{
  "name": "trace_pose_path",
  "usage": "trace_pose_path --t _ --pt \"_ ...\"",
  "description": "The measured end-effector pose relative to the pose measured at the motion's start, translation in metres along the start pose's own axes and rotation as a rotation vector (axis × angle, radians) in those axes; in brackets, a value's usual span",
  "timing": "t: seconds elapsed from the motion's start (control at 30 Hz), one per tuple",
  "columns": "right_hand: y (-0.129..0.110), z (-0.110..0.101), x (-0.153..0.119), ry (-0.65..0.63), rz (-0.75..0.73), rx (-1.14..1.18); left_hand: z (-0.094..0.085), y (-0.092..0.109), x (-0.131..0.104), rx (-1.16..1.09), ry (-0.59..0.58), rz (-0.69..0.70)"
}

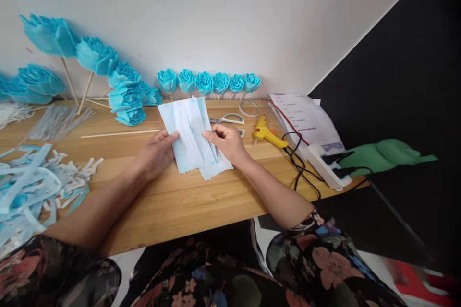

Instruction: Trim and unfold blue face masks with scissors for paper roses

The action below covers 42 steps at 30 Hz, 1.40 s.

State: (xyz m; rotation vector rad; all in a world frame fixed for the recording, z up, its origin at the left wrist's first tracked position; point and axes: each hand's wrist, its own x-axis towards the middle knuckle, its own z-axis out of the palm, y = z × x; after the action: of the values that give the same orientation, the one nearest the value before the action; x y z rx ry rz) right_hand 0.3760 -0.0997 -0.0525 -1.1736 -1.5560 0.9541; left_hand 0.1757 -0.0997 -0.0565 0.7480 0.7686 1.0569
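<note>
Pale blue and white pleated fabric sheets [189, 136], which look like cut face masks, are held above the wooden table [173, 206]. My left hand [160, 151] grips their left edge, thumb in front and fingers behind. On the right edge, my right hand [226, 141] pinches them between thumb and fingers. A smaller pale blue piece [216, 167] shows below the sheets at their lower right; whether it is held or lies on the table is unclear. Scissors [232, 118] lie just behind my right hand, partly hidden by it.
Blue fabric flowers on sticks [204, 83] line the wall, with larger ones [50, 36] at left. Fabric scraps [32, 192] cover the left side. At right are a yellow glue gun [268, 132], a tape roll [249, 108], papers [306, 117] and a power strip [326, 165] with black cables.
</note>
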Motion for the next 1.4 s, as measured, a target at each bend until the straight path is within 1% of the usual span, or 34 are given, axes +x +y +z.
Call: trace_pose_path --t 0.13,0.2,0.3,0.37,0.43,0.5,0.63,0.7,0.73,0.8,0.9,0.97,1.0,1.07,1.2,1.33,1.4 --pt "0.001 0.0 0.0 0.033 0.013 0.043 0.001 0.001 0.001 0.005 0.008 0.013" --pt "0.001 -0.001 0.001 0.057 -0.006 0.064 -0.001 0.001 0.002 -0.003 0.041 0.018" --pt "0.001 -0.003 0.004 0.14 -0.021 0.084 -0.005 0.002 0.004 -0.029 0.099 0.044" --pt "0.003 -0.006 0.006 0.185 -0.001 0.107 -0.007 0.003 0.006 -0.042 0.129 0.06" --pt "0.005 -0.008 0.008 0.203 0.025 0.107 -0.008 0.005 0.007 -0.052 0.145 0.074" --pt "0.006 -0.011 0.008 0.222 0.037 0.073 -0.007 0.009 0.006 -0.063 0.135 0.083" --pt "0.006 -0.013 0.007 0.271 0.014 -0.011 -0.002 0.016 -0.001 -0.073 0.053 0.057" --pt "0.005 -0.012 0.007 0.248 -0.018 -0.05 0.0 0.017 -0.005 -0.069 0.012 0.026" --pt "0.003 -0.011 0.006 0.208 -0.033 -0.063 0.001 0.016 -0.007 -0.067 -0.006 0.007" --pt "-0.001 -0.008 0.004 0.084 -0.055 -0.049 0.002 0.014 -0.008 -0.058 -0.03 -0.029" --pt "-0.008 -0.004 -0.001 -0.131 -0.072 0.044 0.003 0.008 -0.006 -0.03 -0.036 -0.052" --pt "-0.01 -0.003 -0.003 -0.2 -0.066 0.088 0.002 0.005 -0.003 -0.02 -0.012 -0.028" --pt "-0.01 -0.003 -0.003 -0.208 -0.055 0.101 0.001 0.005 -0.001 -0.022 0.003 -0.009" --pt "-0.008 -0.002 -0.003 -0.181 -0.02 0.118 0.0 0.004 0.001 -0.028 0.023 0.02" --pt "-0.001 0.001 -0.001 -0.102 0.044 0.103 -0.002 0.002 0.002 -0.019 0.01 0.005" --pt "0.001 0.0 0.0 -0.046 0.007 0.001 -0.005 0.001 0.002 -0.012 -0.05 0.004" --pt "0.002 -0.001 0.0 -0.025 -0.01 -0.012 -0.005 0.001 0.002 -0.016 -0.076 0.012"
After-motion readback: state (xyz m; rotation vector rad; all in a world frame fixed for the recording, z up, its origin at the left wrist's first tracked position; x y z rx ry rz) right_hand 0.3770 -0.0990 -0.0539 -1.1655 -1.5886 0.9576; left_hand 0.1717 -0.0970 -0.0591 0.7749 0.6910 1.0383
